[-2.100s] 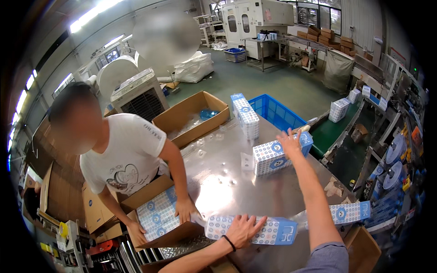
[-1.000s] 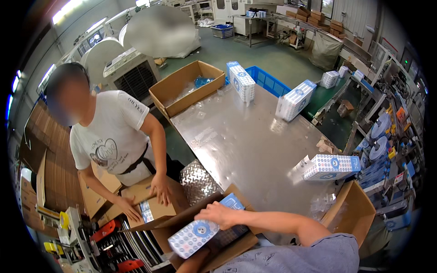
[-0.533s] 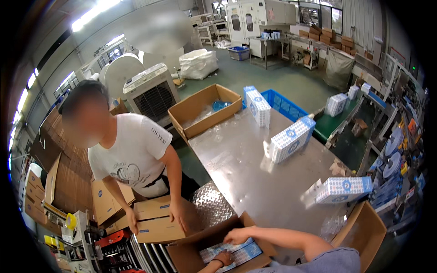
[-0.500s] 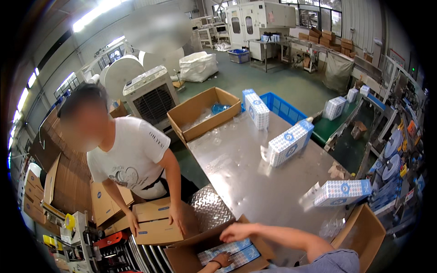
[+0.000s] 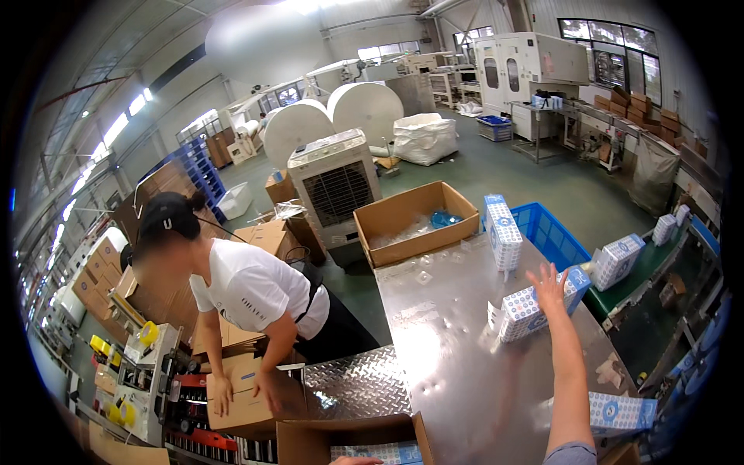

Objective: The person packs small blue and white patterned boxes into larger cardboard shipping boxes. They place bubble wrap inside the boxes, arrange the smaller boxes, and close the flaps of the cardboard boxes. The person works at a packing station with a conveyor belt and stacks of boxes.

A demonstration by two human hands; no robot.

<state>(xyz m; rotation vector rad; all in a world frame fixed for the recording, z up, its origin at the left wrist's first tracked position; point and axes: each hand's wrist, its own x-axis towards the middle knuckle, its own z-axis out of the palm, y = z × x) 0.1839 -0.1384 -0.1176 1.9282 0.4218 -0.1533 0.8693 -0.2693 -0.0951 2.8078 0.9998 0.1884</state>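
My right hand (image 5: 549,290) is stretched out over the steel table, fingers spread, at a blue-and-white patterned pack (image 5: 521,316) with loose clear film at one end. Whether the fingers touch the pack I cannot tell. Only a sliver of my left hand (image 5: 358,460) shows at the bottom edge, by an open cardboard carton (image 5: 310,440); its fingers are hidden. Inside that carton lie similar blue-and-white packs (image 5: 387,452). One more pack (image 5: 504,232) stands upright farther back on the table, and another pack (image 5: 620,412) lies right of my forearm.
A co-worker (image 5: 260,283) at the left presses both hands on a closed carton (image 5: 240,395) over rollers. An open carton (image 5: 418,221) with plastic film sits at the table's far edge, beside a blue crate (image 5: 554,232). Packs stand on a green conveyor (image 5: 612,298) at right.
My right hand has left the carton and reached far forward to a pack on the table. The view has turned left, and my left hand has nearly dropped out of the picture.
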